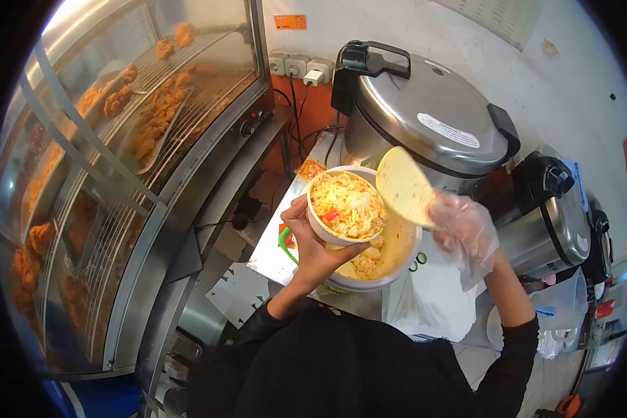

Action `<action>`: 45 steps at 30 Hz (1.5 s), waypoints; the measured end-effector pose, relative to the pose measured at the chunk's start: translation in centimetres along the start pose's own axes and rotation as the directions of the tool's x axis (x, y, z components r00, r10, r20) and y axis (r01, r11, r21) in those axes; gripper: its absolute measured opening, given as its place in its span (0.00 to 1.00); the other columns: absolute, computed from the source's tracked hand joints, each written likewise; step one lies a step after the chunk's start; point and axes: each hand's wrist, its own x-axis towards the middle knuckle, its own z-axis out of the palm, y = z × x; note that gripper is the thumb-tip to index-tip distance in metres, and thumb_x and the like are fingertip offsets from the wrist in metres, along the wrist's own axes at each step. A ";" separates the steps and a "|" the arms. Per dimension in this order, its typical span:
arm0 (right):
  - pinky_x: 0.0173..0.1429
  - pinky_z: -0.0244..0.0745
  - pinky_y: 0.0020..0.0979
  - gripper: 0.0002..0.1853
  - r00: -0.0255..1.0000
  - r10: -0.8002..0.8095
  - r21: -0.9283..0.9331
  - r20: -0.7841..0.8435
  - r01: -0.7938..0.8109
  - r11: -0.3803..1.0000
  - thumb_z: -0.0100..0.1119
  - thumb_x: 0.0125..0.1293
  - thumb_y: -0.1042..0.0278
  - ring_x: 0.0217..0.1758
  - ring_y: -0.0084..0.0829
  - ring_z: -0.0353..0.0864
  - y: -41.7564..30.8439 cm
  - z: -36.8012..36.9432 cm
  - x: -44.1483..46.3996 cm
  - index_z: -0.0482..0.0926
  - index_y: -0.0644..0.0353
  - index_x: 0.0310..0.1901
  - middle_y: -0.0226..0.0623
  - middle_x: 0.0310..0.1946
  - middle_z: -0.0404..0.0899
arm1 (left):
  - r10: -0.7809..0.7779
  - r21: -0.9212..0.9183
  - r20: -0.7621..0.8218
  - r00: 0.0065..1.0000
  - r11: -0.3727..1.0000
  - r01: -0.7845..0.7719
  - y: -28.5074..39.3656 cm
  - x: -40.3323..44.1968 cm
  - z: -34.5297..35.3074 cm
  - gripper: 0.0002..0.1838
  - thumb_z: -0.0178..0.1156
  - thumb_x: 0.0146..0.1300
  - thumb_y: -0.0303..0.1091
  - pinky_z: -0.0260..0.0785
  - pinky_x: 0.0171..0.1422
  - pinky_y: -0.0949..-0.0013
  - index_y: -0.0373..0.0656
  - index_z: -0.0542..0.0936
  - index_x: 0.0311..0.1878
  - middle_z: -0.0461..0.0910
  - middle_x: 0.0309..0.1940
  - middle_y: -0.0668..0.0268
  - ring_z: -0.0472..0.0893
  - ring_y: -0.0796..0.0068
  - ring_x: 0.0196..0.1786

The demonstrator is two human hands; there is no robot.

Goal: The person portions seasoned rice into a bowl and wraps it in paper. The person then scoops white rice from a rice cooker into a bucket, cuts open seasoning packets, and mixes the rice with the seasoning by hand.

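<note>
Plainly, the left hand [319, 256] cups a bowl [325, 233] of rice [350, 202] over the pot [405, 244], fingers spread around its side; the gloved right hand [465, 233] has its fingers wrapped around a paddle [403, 187], held just beside the bowl.

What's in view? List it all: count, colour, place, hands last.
Tub: one, off-white, centre
Bowl: one, off-white, above the tub
Rice: too many grains to count, orange-yellow, in the bowl
Paddle: one, pale yellow, right of the bowl
Large cooker: one, silver and black, behind the tub
Smaller cooker: one, silver and black, right of the large cooker
Cabinet: one, silver-framed, left side
Fried pieces: many, orange-brown, inside the cabinet
Sockets: three, white, left of the large cooker
Label: one, orange, above the sockets
Plastic bag: one, see-through, lower right of the tub
Left hand: one, bare, holding the bowl
Right hand: one, gloved in see-through plastic, gripping the paddle
</note>
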 end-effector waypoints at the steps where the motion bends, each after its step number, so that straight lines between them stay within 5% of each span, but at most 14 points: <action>1: 0.21 0.66 0.19 0.11 1.000 -0.002 -0.003 -0.001 0.002 1.000 0.55 0.58 0.67 0.21 0.18 0.72 0.5 -0.1 0.1 0.75 0.60 0.41 0.28 0.27 0.76 | 0.025 -0.029 0.008 1.000 0.999 -0.025 -0.2 0.0 -0.1 0.51 0.75 0.29 0.33 0.56 0.62 0.65 0.43 0.47 0.52 0.53 0.50 0.58 0.60 0.67 0.57; 3: 0.23 0.65 0.17 0.11 0.967 0.199 0.046 0.158 -0.208 0.977 0.57 0.56 0.67 0.22 0.16 0.70 0.9 0.4 0.3 0.75 0.59 0.40 0.27 0.26 0.75 | 0.107 -0.002 0.048 0.993 0.994 -0.108 -0.7 0.1 -0.3 0.51 0.75 0.28 0.33 0.56 0.62 0.65 0.44 0.47 0.52 0.53 0.50 0.58 0.60 0.66 0.57; 4: 0.24 0.63 0.16 0.12 0.984 0.165 -0.177 0.065 -0.151 0.973 0.59 0.56 0.64 0.20 0.14 0.66 0.9 1.4 -0.3 0.75 0.60 0.40 0.24 0.23 0.72 | 0.185 0.024 0.092 0.978 0.982 -0.188 -0.8 0.2 -0.5 0.51 0.75 0.27 0.32 0.56 0.62 0.64 0.45 0.48 0.52 0.53 0.49 0.58 0.60 0.65 0.57; 14: 0.22 0.63 0.18 0.14 0.970 0.236 -0.339 -0.055 -0.240 0.910 0.59 0.56 0.60 0.19 0.17 0.66 -0.2 2.8 -0.9 0.74 0.59 0.40 0.24 0.22 0.71 | 0.190 -0.085 0.209 0.959 0.981 -0.175 -1.3 0.3 -1.0 0.51 0.75 0.27 0.29 0.58 0.62 0.63 0.47 0.48 0.52 0.52 0.50 0.57 0.59 0.62 0.59; 16: 0.21 0.63 0.18 0.13 0.971 0.238 -0.028 0.008 -0.238 0.971 0.59 0.55 0.60 0.18 0.18 0.67 -0.5 1.3 -0.5 0.75 0.58 0.39 0.26 0.23 0.72 | 0.160 -0.089 0.223 0.962 0.986 -0.144 -0.7 0.6 -1.2 0.51 0.75 0.27 0.30 0.58 0.62 0.63 0.47 0.48 0.53 0.52 0.51 0.57 0.59 0.62 0.59; 19: 0.21 0.63 0.19 0.14 0.979 0.143 0.037 0.144 -0.150 0.988 0.59 0.55 0.61 0.17 0.19 0.67 0.3 1.2 -0.3 0.75 0.58 0.40 0.27 0.23 0.72 | 0.173 -0.068 0.242 0.955 0.985 -0.161 -0.4 1.1 -1.2 0.51 0.75 0.27 0.30 0.59 0.62 0.62 0.47 0.48 0.53 0.52 0.51 0.57 0.59 0.61 0.59; 23: 0.23 0.63 0.17 0.15 0.992 0.115 -0.264 0.052 -0.097 0.960 0.59 0.55 0.63 0.20 0.15 0.66 1.7 3.9 -0.3 0.74 0.58 0.44 0.24 0.25 0.73 | 0.290 -0.070 0.260 0.921 0.957 -0.282 -0.6 1.3 -1.3 0.51 0.74 0.28 0.29 0.59 0.62 0.60 0.47 0.49 0.54 0.53 0.53 0.55 0.60 0.59 0.60; 28: 0.23 0.62 0.17 0.16 0.991 0.128 -0.227 0.033 -0.118 0.967 0.60 0.55 0.63 0.21 0.14 0.65 2.2 4.8 -0.4 0.74 0.60 0.43 0.24 0.25 0.73 | 0.306 -0.073 0.260 0.916 0.952 -0.298 -1.0 1.2 -2.3 0.50 0.74 0.29 0.28 0.59 0.62 0.58 0.48 0.50 0.54 0.53 0.53 0.54 0.60 0.58 0.60; 33: 0.21 0.63 0.20 0.20 0.962 0.251 -0.029 0.109 -0.249 0.968 0.59 0.55 0.62 0.20 0.17 0.64 1.6 3.6 0.6 0.71 0.62 0.47 0.28 0.27 0.73 | 0.341 -0.021 0.247 0.907 0.938 -0.347 -0.3 2.2 -3.9 0.51 0.75 0.29 0.30 0.60 0.60 0.60 0.49 0.49 0.54 0.53 0.53 0.55 0.62 0.59 0.58; 35: 0.23 0.65 0.20 0.23 0.934 0.287 0.251 0.214 -0.336 0.908 0.60 0.54 0.62 0.23 0.19 0.67 2.7 3.4 1.2 0.69 0.63 0.49 0.30 0.30 0.74 | 0.311 -0.008 0.253 0.916 0.947 -0.320 -0.8 2.4 -4.4 0.51 0.75 0.29 0.31 0.60 0.59 0.61 0.49 0.49 0.54 0.53 0.53 0.55 0.62 0.60 0.57; 38: 0.28 0.68 0.19 0.22 0.983 0.182 -0.340 0.020 -0.164 0.926 0.55 0.58 0.61 0.29 0.20 0.73 0.9 4.3 1.3 0.69 0.63 0.52 0.33 0.35 0.76 | 0.234 -0.031 0.263 0.936 0.972 -0.234 -1.4 2.4 -4.9 0.51 0.75 0.29 0.32 0.59 0.60 0.62 0.48 0.48 0.53 0.53 0.51 0.57 0.62 0.63 0.57; 42: 0.30 0.70 0.22 0.19 1.000 -0.026 -0.508 0.017 0.030 0.861 0.52 0.59 0.61 0.29 0.24 0.75 -1.2 2.5 2.1 0.71 0.62 0.50 0.35 0.33 0.77 | 0.108 -0.016 0.212 0.971 0.994 -0.107 -2.4 2.8 -6.1 0.51 0.75 0.28 0.35 0.57 0.61 0.63 0.44 0.48 0.52 0.53 0.51 0.58 0.62 0.66 0.57; 44: 0.33 0.72 0.29 0.18 0.999 -0.022 -0.961 -0.041 -0.033 0.273 0.54 0.55 0.62 0.29 0.32 0.76 -1.7 2.3 3.2 0.73 0.61 0.47 0.39 0.30 0.78 | 0.050 -0.055 0.180 0.982 0.998 -0.041 -2.9 3.0 -6.0 0.51 0.75 0.28 0.36 0.56 0.61 0.63 0.44 0.48 0.51 0.53 0.51 0.58 0.62 0.67 0.57; 45: 0.33 0.72 0.29 0.18 0.999 -0.009 -0.960 -0.050 -0.046 0.277 0.54 0.55 0.62 0.29 0.32 0.76 -0.5 2.3 4.1 0.73 0.61 0.47 0.39 0.30 0.78 | 0.001 -0.091 0.147 0.989 0.996 0.013 -3.1 3.1 -5.9 0.51 0.76 0.27 0.37 0.56 0.62 0.63 0.43 0.48 0.51 0.53 0.51 0.58 0.61 0.67 0.57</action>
